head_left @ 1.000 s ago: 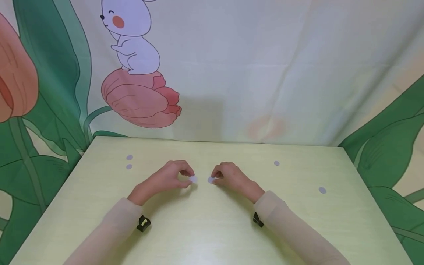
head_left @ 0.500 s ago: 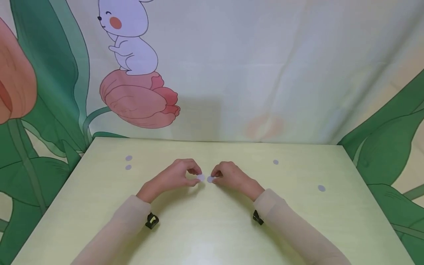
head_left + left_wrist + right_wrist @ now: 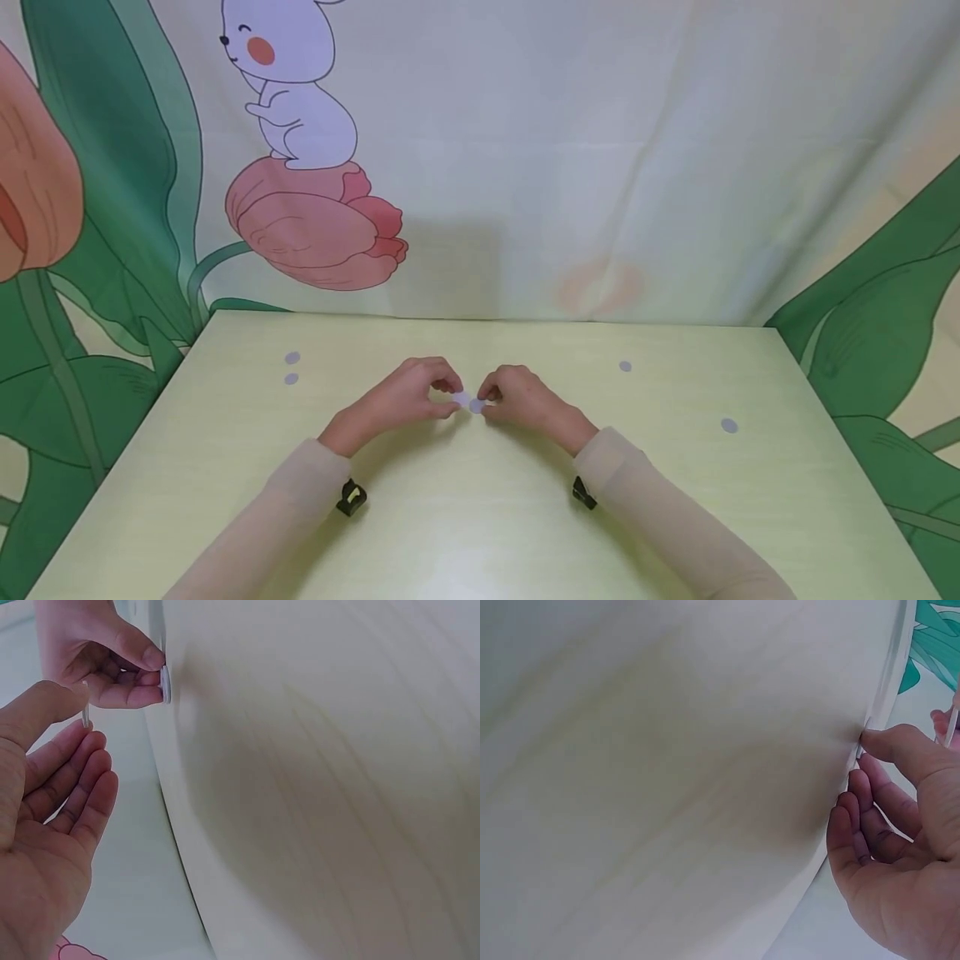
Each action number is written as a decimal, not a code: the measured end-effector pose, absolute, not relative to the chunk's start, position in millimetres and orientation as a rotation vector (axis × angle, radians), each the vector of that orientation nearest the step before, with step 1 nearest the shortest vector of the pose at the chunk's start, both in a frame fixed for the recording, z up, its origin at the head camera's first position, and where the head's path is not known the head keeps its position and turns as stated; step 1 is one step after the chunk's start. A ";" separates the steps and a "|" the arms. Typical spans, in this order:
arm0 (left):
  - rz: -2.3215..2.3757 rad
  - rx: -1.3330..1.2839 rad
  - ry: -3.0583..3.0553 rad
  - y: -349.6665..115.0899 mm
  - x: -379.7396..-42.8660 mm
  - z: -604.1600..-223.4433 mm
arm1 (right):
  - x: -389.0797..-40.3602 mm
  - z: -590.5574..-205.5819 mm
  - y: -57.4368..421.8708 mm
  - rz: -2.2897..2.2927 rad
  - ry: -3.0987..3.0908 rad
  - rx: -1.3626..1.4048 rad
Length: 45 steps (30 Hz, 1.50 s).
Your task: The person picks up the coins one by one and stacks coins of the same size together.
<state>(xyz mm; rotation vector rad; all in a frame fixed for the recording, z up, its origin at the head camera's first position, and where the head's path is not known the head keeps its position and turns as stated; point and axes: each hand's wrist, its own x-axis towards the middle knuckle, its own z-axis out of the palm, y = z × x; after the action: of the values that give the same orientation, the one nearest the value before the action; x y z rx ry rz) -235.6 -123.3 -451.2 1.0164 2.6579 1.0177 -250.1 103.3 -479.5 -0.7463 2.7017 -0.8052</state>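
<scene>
My left hand (image 3: 401, 395) pinches a thin white disc (image 3: 461, 400) between thumb and fingertips, near the table's middle. In the left wrist view this disc (image 3: 86, 706) appears edge-on, raised off the tabletop. My right hand (image 3: 528, 398) pinches a pale round disc (image 3: 477, 407) low at the table surface. Seen from the left wrist, the right hand's disc (image 3: 166, 685) looks thick, like more than one layer. The two discs overlap at their edges in the head view, the left one higher.
Two pale discs (image 3: 292, 379) lie one behind the other at the back left of the yellowish table (image 3: 465, 533). Another disc (image 3: 626, 367) lies at the back right, and one more disc (image 3: 729, 426) nearer the right edge. A printed curtain (image 3: 525, 167) hangs behind.
My left hand has moved right with its disc, closing the gap to the right hand's disc. The right hand has stayed in place, and the loose discs lie where they were.
</scene>
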 end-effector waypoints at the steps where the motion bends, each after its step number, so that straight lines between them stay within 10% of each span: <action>1: 1.020 1.008 2.656 -122.5 -235.8 -450.7 | -249.8 -479.3 102.9 -0.797 2.705 -0.746; 45: 0.800 0.917 2.774 -106.9 -247.0 -451.7 | -247.0 -475.7 98.9 -0.718 2.742 -0.730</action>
<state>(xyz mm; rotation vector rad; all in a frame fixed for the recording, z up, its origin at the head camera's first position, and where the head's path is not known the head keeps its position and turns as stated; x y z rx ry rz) -247.0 -106.9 -451.7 0.9175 2.7738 0.8005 -247.0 98.9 -475.7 -0.7304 2.7419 -0.7184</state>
